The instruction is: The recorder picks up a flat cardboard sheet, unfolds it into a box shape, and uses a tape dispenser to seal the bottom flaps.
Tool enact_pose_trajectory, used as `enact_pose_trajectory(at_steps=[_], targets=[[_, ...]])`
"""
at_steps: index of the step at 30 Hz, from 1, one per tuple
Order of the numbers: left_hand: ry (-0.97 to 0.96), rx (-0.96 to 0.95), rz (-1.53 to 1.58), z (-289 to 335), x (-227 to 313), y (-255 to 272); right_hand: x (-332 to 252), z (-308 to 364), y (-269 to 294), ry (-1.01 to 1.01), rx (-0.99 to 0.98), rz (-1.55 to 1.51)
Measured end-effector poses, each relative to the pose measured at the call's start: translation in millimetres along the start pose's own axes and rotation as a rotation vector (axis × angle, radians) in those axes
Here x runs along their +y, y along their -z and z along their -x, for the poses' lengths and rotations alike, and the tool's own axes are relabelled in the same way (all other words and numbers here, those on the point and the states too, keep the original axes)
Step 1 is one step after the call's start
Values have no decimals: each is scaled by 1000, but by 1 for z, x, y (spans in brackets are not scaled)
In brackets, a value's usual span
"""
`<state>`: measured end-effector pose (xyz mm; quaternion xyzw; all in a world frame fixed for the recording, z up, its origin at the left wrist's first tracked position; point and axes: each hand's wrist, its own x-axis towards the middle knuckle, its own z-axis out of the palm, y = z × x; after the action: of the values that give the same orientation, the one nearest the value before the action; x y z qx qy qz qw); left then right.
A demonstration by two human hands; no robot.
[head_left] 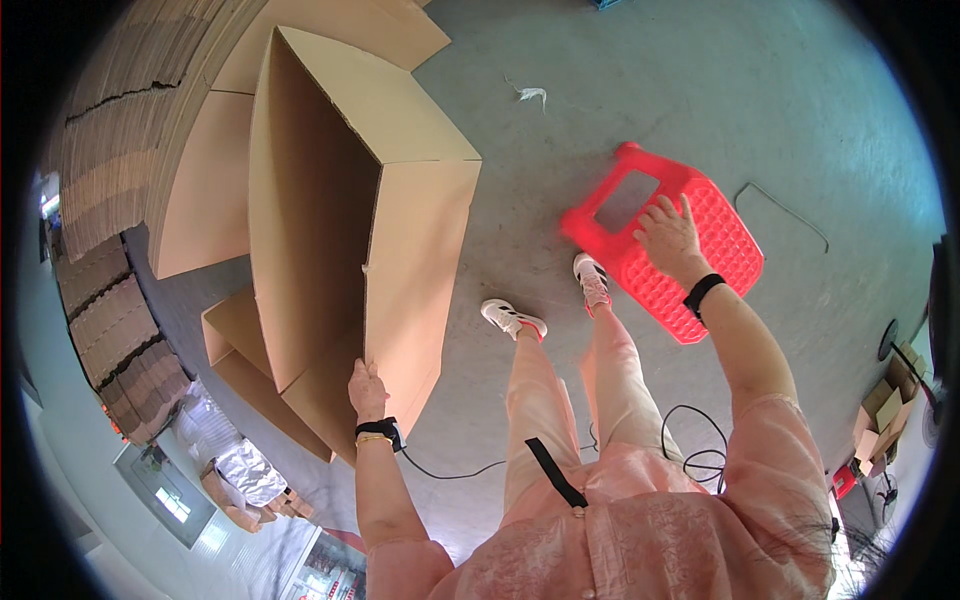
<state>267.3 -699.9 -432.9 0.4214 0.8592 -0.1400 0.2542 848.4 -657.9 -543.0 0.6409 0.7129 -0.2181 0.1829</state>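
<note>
Behind the carton (420,250), left fingers (366,372) hidden.

You are standing in what is looking like a packing workshop or warehouse: bare grey concrete floor (620,120) is spreading out under you, tall stacks of flattened corrugated cardboard (110,150) are lining the left side, a large open carton (360,210) is standing beside them, and cables (690,450) are trailing loose across the ground.

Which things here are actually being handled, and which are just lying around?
In hand: big open cardboard box, held by the left hand; red plastic stool, gripped by the right hand.

Lying about: flat cardboard stacks, black cable, white scrap.
</note>
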Motion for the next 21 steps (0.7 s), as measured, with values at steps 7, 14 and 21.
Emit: enact_pose_trajectory(at_steps=[7, 14, 21], targets=[[-19, -4, -17, -13, -8, -7, 60, 4, -13, -170, -77, 12], [-78, -12, -388, 6, -84, -4, 7, -30, 44, -249, -287, -43], [-208, 94, -334, 25, -122, -35, -179, -115, 158, 122, 165, -832]])
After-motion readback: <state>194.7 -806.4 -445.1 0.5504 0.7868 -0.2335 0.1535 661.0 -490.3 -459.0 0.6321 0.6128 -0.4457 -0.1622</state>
